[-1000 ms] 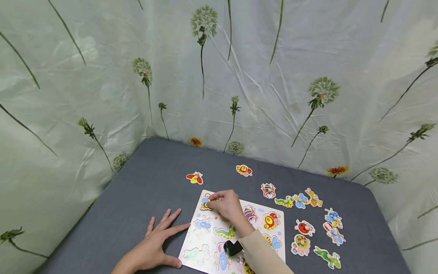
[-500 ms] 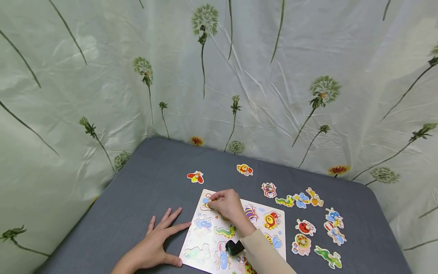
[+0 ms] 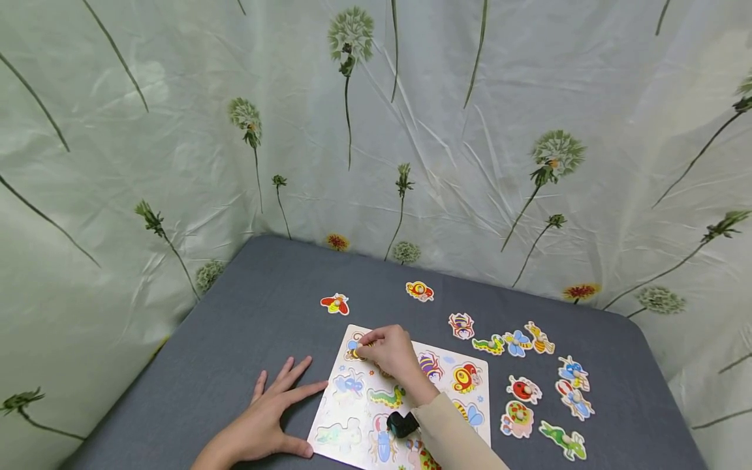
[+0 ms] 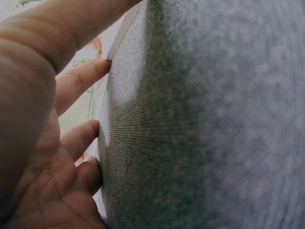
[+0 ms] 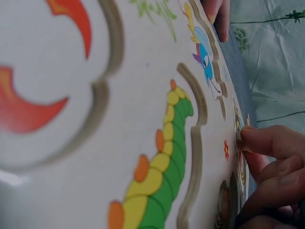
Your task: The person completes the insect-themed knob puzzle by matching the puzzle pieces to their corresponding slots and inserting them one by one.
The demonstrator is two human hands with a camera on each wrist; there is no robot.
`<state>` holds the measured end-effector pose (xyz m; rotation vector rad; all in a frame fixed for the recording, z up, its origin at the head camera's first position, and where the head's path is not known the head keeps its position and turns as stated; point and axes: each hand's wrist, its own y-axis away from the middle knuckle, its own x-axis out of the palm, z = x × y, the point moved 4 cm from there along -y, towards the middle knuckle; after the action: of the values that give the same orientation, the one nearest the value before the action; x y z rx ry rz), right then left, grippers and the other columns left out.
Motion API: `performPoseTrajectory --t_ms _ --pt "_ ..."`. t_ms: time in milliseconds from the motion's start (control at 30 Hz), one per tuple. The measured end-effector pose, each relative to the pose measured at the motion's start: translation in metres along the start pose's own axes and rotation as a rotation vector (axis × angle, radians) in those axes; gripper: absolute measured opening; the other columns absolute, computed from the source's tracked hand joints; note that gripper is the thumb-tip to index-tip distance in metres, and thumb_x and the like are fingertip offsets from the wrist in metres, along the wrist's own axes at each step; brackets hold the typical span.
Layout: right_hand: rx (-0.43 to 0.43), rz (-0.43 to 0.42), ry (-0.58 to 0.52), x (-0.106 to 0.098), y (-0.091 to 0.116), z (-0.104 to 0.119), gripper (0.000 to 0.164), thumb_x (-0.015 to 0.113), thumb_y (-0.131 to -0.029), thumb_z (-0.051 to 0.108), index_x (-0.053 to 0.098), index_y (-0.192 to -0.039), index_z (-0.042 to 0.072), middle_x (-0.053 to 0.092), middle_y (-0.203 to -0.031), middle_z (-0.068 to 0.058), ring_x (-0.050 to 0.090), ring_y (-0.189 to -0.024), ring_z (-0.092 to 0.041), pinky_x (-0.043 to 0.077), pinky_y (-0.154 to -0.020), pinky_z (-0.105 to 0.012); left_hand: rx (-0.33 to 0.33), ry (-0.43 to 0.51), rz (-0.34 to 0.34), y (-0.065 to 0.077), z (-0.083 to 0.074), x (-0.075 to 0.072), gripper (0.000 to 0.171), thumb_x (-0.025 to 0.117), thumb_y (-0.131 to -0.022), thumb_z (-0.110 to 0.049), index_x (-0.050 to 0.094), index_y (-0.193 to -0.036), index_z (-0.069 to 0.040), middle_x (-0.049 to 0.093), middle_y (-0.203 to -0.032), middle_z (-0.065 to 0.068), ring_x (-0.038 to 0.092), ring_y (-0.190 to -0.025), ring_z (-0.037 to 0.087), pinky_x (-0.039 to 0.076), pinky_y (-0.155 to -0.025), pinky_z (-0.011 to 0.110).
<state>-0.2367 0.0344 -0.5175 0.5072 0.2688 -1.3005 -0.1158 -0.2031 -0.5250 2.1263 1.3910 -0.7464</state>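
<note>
A white wooden insect puzzle board (image 3: 356,410) with shaped recesses lies at the front of the table. At its far left corner my right hand (image 3: 392,356) pinches the knob of a bee puzzle piece (image 3: 352,353), which lies at a recess there; the fingers hide part of it. In the right wrist view, the right hand (image 5: 274,167) holds this piece against the board beyond a printed caterpillar (image 5: 164,157). My left hand (image 3: 264,418) lies spread on the table, thumb and index fingertips at the board's left edge. The left wrist view shows the left hand's (image 4: 52,157) extended fingers against the cloth.
Behind the board lie a red-winged insect piece (image 3: 335,304) and a snail-like piece (image 3: 420,291). To the right are several more knobbed pieces, including a spider (image 3: 461,326), a ladybird (image 3: 523,390) and a green grasshopper (image 3: 563,440). A flowered curtain (image 3: 446,130) borders the grey table (image 3: 252,307).
</note>
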Motion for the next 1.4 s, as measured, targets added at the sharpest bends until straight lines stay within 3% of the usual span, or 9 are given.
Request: performPoseTrajectory --t_ms 133,433,667,800,1000,1133,1400 --pt "-0.004 0.010 0.001 -0.001 0.000 0.000 0.009 0.090 -0.085 0.020 0.082 -0.084 0.015 0.053 -0.056 0.010 0.043 -0.045 -0.004 0.033 -0.043 -0.019 -0.005 0.004 0.009 0.000 0.000 0.000 0.102 0.096 -0.061 -0.062 0.058 -0.154 -0.044 0.026 -0.179 0.013 0.008 -0.163 0.060 -0.008 -0.113 0.087" --pt "-0.142 0.073 -0.048 -0.021 0.001 -0.005 0.017 0.082 -0.093 0.023 0.084 -0.102 0.009 0.057 -0.059 0.006 0.046 -0.048 -0.006 0.036 -0.048 -0.020 -0.004 -0.007 0.010 0.000 -0.001 0.000 0.102 0.096 -0.061 -0.062 0.058 -0.154 -0.043 0.026 -0.179 0.014 0.008 -0.162 0.060 -0.006 -0.112 0.088" --pt "-0.144 0.033 -0.171 -0.070 0.003 -0.018 0.026 0.076 -0.100 0.016 0.079 -0.120 0.000 0.073 -0.078 -0.011 0.068 -0.059 -0.010 0.045 -0.051 -0.020 0.006 -0.004 -0.006 0.000 -0.002 -0.001 0.103 0.097 -0.060 -0.061 0.059 -0.153 -0.042 0.026 -0.179 0.014 0.008 -0.162 0.060 -0.007 -0.113 0.087" --pt "-0.135 0.039 -0.202 -0.100 0.006 -0.024 0.034 0.072 -0.103 0.016 0.073 -0.130 -0.004 0.078 -0.097 -0.016 0.076 -0.075 -0.010 0.056 -0.062 -0.023 0.004 0.000 -0.002 0.000 -0.002 -0.001 0.103 0.097 -0.060 -0.062 0.059 -0.153 -0.043 0.026 -0.179 0.015 0.007 -0.162 0.061 -0.009 -0.113 0.087" --pt "-0.162 0.033 -0.165 -0.139 0.010 -0.034 0.040 0.071 -0.104 0.017 0.068 -0.137 -0.005 0.078 -0.115 -0.022 0.079 -0.090 -0.008 0.062 -0.081 -0.025 -0.022 0.009 0.016 -0.001 0.002 0.003 0.103 0.096 -0.060 -0.065 0.057 -0.153 -0.047 0.024 -0.179 0.014 0.006 -0.164 0.058 -0.011 -0.113 0.086" --pt "-0.184 -0.012 -0.160 -0.165 0.014 -0.044 0.040 0.070 -0.105 0.014 0.067 -0.138 -0.008 0.077 -0.117 -0.027 0.079 -0.092 -0.007 0.063 -0.083 -0.024 -0.011 0.007 0.010 -0.002 0.003 0.004 0.103 0.095 -0.059 -0.067 0.057 -0.153 -0.048 0.025 -0.179 0.013 0.006 -0.164 0.058 -0.009 -0.113 0.087" --pt "-0.129 -0.060 -0.135 -0.214 0.020 -0.068 0.044 0.068 -0.107 0.016 0.063 -0.144 -0.008 0.076 -0.125 -0.025 0.078 -0.097 -0.004 0.064 -0.088 -0.024 -0.016 0.015 0.012 -0.001 0.003 0.003 0.103 0.095 -0.060 -0.066 0.057 -0.153 -0.048 0.024 -0.180 0.012 0.005 -0.164 0.058 -0.011 -0.113 0.086"
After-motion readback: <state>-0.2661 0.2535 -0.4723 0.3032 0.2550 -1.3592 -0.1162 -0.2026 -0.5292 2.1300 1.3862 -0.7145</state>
